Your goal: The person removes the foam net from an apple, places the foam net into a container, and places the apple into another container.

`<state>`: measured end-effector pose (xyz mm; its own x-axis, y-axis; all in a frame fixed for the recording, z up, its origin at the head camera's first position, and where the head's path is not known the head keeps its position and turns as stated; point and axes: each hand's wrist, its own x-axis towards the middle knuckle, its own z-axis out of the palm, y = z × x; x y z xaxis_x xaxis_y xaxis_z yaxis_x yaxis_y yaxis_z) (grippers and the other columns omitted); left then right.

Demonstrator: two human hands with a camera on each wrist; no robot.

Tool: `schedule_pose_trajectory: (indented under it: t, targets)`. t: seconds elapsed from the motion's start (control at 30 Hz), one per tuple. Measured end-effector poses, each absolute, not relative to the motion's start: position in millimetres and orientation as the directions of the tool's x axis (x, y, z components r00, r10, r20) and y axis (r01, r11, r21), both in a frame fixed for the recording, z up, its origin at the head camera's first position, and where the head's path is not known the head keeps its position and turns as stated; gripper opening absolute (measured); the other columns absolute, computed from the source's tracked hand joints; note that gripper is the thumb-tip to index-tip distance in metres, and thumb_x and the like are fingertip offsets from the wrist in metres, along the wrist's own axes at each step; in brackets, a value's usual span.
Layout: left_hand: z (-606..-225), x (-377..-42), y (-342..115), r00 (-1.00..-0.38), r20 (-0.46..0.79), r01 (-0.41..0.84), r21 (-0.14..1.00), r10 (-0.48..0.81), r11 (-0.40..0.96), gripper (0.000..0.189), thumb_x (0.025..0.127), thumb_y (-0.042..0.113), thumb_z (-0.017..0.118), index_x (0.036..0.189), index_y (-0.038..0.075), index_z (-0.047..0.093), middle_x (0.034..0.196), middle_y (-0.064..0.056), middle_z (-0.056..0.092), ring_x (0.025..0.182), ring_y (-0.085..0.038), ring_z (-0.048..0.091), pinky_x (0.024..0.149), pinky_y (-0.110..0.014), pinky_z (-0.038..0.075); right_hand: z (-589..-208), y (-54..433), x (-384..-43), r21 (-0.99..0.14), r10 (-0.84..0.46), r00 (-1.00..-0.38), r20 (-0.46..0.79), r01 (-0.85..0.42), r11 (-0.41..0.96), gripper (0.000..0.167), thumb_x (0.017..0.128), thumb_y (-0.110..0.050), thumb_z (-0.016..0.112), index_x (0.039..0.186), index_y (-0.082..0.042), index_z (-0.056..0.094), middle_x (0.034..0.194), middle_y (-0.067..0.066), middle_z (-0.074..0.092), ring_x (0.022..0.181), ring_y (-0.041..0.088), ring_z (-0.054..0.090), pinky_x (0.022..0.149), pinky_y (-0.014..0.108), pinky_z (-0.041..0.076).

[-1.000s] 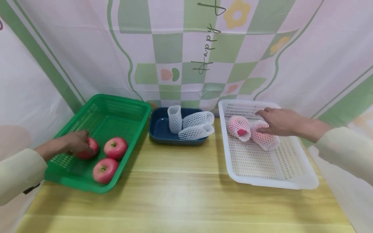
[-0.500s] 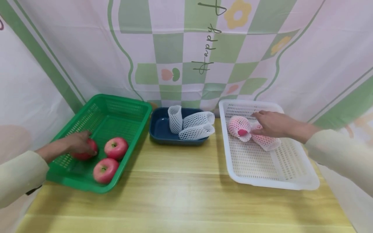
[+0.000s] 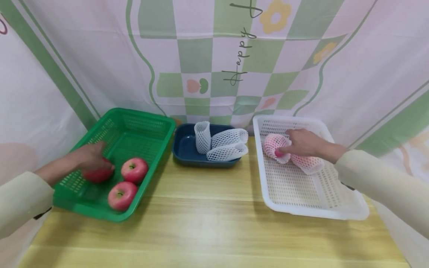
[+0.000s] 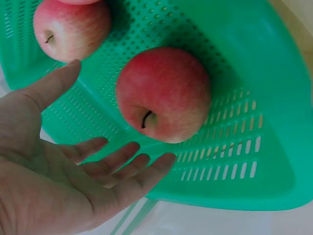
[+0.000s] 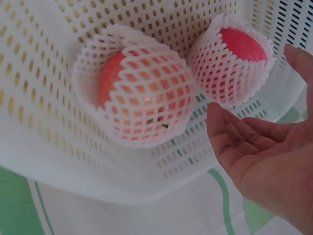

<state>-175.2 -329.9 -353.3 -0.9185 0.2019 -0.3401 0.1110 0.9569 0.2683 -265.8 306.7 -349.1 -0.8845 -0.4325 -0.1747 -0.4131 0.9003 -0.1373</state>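
In the head view my left hand (image 3: 88, 157) reaches into the green basket (image 3: 152, 156), over a red apple (image 3: 98, 175). The left wrist view shows its fingers spread and relaxed beside an apple (image 4: 164, 95), the thumb pointing toward another apple (image 4: 73, 32). My right hand (image 3: 303, 142) is inside the white basket (image 3: 266, 190), close to an apple in a foam net (image 3: 275, 145). In the right wrist view its fingers are loosely bent, palm up, nothing held. A second netted apple (image 3: 308, 163) lies partly below that hand.
Two more apples (image 3: 134, 170) sit along the green basket's right side. Between the baskets stands a dark blue tray (image 3: 182, 160) with several white foam nets (image 3: 228, 152). The wooden table (image 3: 201, 223) extends in front; a patterned curtain (image 3: 194, 56) hangs behind.
My right hand has moved left, from the right-hand netted apple to the left-hand one. My left hand stays over the same apple, its fingers shifted slightly. The other fruit and nets look unmoved.
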Motion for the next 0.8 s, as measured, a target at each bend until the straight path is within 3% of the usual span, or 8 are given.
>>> schedule_pose_trajectory:
  t: [0.1,0.17,0.33,0.47,0.63,0.8]
  targets:
    - [-352,-176,-329,-0.922,-0.331,0.114,0.268,0.202,0.957,0.093,0.091,0.028,0.08,0.142,-0.028,0.026,0.135,-0.055,0.043,0.126,-0.07,0.044,0.105,-0.073,0.044,-353,302,-269,-0.147,-0.42,-0.889,-0.182,-0.398,0.906,0.061,0.094,-0.047,0.077,0.105,0.011,0.066,0.077,0.011,0.064,0.071,0.027,0.063,0.081,0.058,0.058]
    - [-353,-175,-329,-0.923,-0.326,0.117,0.262,0.202,0.958,0.093,0.091,0.029,0.08,0.143,-0.027,0.027,0.136,-0.055,0.043,0.128,-0.07,0.043,0.106,-0.074,0.043,-356,299,-270,-0.146,-0.413,-0.893,-0.181,-0.391,0.909,0.055,0.093,-0.048,0.077,0.094,0.006,0.065,0.075,0.009,0.062,0.068,0.026,0.06,0.073,0.053,0.057]
    - [-352,-173,-326,-0.924,-0.331,0.107,0.256,0.191,0.961,0.094,0.095,0.032,0.077,0.147,-0.026,0.025,0.143,-0.054,0.038,0.133,-0.07,0.037,0.109,-0.076,0.038,-364,293,-273,-0.129,-0.371,-0.911,-0.179,-0.352,0.927,0.053,0.092,-0.052,0.076,0.074,-0.006,0.058,0.067,0.006,0.056,0.06,0.024,0.054,0.059,0.041,0.051]
    - [-350,-173,-320,-0.926,-0.321,0.117,0.254,0.198,0.96,0.097,0.096,0.037,0.075,0.149,-0.026,0.023,0.149,-0.053,0.031,0.137,-0.07,0.033,0.112,-0.076,0.033,-368,290,-275,-0.128,-0.346,-0.918,-0.192,-0.326,0.936,0.057,0.092,-0.054,0.076,0.059,-0.012,0.056,0.055,0.0,0.051,0.054,0.019,0.048,0.057,0.035,0.047]
    - [-345,-172,-311,-0.929,-0.304,0.128,0.263,0.209,0.956,0.096,0.096,0.037,0.075,0.151,-0.024,0.025,0.151,-0.051,0.033,0.138,-0.068,0.034,0.112,-0.076,0.034,-374,287,-279,-0.12,-0.314,-0.924,-0.22,-0.294,0.948,0.06,0.093,-0.057,0.074,0.054,-0.017,0.052,0.051,-0.003,0.052,0.051,0.016,0.046,0.056,0.033,0.044]
    - [-341,-170,-304,-0.931,-0.304,0.122,0.267,0.204,0.956,0.095,0.097,0.039,0.075,0.152,-0.021,0.027,0.151,-0.05,0.034,0.137,-0.068,0.035,0.11,-0.076,0.037,-378,282,-282,-0.123,-0.283,-0.927,-0.247,-0.26,0.958,0.058,0.094,-0.059,0.071,0.056,-0.017,0.055,0.055,0.002,0.062,0.054,0.02,0.055,0.058,0.036,0.047]
